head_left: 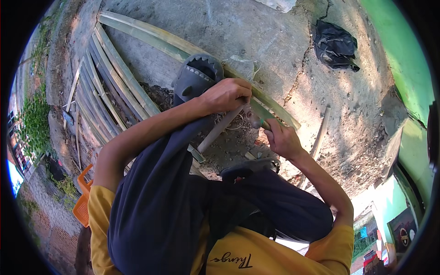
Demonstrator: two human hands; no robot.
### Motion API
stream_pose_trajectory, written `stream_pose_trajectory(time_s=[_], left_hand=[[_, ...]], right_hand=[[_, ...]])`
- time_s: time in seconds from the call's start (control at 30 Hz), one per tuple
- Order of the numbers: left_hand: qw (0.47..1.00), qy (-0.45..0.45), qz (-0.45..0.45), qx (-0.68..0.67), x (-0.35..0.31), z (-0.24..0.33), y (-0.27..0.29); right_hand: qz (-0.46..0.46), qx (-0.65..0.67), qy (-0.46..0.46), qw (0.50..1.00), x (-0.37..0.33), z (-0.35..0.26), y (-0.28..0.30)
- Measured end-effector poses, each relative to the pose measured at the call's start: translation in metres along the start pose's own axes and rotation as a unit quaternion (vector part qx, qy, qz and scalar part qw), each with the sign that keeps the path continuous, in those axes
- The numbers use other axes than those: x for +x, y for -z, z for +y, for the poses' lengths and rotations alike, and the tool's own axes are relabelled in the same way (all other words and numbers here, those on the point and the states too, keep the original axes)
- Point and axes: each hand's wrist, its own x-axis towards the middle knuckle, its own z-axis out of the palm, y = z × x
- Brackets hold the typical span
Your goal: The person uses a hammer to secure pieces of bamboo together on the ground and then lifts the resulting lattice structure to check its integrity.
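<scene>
Though near bamboo (277, 108) edges, hands (228, 95) (286, 140) apart

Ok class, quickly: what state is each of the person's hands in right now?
Left hand: closed; what it grips, if anything, cannot be told.
Right hand: closed, holding a tool.

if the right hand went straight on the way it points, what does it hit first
Beyond the tool in its own grip, the right hand would probably meet the left hand first, ahead and to its left, though depth is unclear.
</scene>
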Motion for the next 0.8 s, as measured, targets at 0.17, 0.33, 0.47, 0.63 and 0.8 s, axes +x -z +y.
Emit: stream_pose_trajectory(time_s=[0.17,0.33,0.47,0.63,0.8], left_hand=[[1.000,-0.004,0.019,-0.007,-0.001,0.002,-0.006],[1.000,-0.012,0.012,-0.013,-0.002,-0.003,-0.004],[1.000,-0.010,0.014,0.022,0.001,0.001,-0.005],[1.000,-0.006,0.012,-0.025,-0.004,-0.001,-0.006],[0.999,-0.018,0.023,0.019,0.002,-0.002,0.000]], right_hand=[[-0.009,-0.001,-0.011,1.000,0.004,-0.004,0.000],[0.022,0.033,0.048,0.998,-0.002,-0.004,0.002],[-0.006,0.002,0.008,1.000,0.001,-0.004,0.003],[0.051,0.048,0.103,0.992,-0.001,0.000,0.005],[0.050,0.025,0.025,0.998,0.006,-0.001,0.002]])
